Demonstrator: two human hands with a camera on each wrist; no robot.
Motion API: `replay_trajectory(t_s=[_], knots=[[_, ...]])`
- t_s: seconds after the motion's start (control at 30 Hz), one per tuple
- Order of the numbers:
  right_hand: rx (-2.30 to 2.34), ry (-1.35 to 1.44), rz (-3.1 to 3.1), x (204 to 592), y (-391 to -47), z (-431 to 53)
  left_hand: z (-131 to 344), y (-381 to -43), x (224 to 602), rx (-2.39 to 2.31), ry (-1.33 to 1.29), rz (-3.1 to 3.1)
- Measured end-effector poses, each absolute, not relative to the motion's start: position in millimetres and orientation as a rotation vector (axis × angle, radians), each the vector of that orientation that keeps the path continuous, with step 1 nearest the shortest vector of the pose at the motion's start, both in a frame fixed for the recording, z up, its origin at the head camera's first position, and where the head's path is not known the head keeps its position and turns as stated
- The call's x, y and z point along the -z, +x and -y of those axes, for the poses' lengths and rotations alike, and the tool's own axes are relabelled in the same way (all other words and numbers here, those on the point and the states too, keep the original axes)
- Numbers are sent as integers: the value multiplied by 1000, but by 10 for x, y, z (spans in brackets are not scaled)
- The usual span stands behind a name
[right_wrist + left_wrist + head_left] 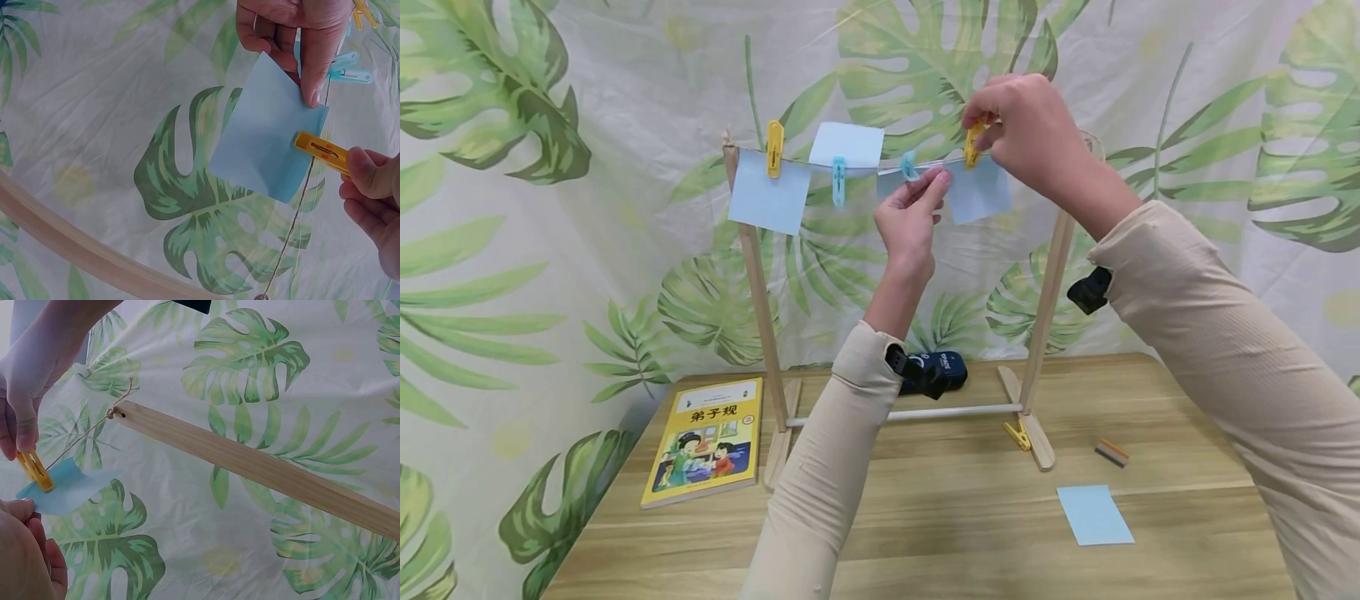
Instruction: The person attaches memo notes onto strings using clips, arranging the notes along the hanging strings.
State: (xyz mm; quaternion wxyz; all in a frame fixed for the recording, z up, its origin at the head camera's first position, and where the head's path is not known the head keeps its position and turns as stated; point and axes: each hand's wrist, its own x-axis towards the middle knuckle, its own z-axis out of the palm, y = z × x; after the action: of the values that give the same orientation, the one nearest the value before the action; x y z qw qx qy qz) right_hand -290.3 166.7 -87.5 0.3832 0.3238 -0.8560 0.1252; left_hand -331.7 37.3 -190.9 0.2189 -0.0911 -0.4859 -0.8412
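Observation:
My right hand (1030, 125) pinches a yellow clothespin (322, 150) by its handle end. The clothespin's jaws are over the top edge of a light blue paper square (262, 137) at the string (294, 225). With thumb and fingers, my left hand (913, 221) pinches that square's upper left corner. Further left on the string, a light blue clothespin (908, 165) has another blue paper behind my left hand. Beyond it, a second light blue clothespin (838, 183) is on a paper (847, 143) that stands upward. A yellow clothespin (775, 150) holds a hanging blue square (767, 196) at the left end.
The string spans a wooden frame (1051, 292) on the table (970, 517). A yellow book (709, 437) lies left; a dark case (951, 371) sits behind the crossbar. Near the right foot are a yellow clothespin (1017, 435), a small striped block (1111, 453) and a blue paper (1095, 515).

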Motion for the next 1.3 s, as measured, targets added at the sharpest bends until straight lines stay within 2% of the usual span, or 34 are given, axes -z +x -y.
replay_trajectory(t_s=[1.3], knots=[[-311, 806, 2375, 924, -2884, -1760, -392, -3325, 2017, 2320, -290, 1352]])
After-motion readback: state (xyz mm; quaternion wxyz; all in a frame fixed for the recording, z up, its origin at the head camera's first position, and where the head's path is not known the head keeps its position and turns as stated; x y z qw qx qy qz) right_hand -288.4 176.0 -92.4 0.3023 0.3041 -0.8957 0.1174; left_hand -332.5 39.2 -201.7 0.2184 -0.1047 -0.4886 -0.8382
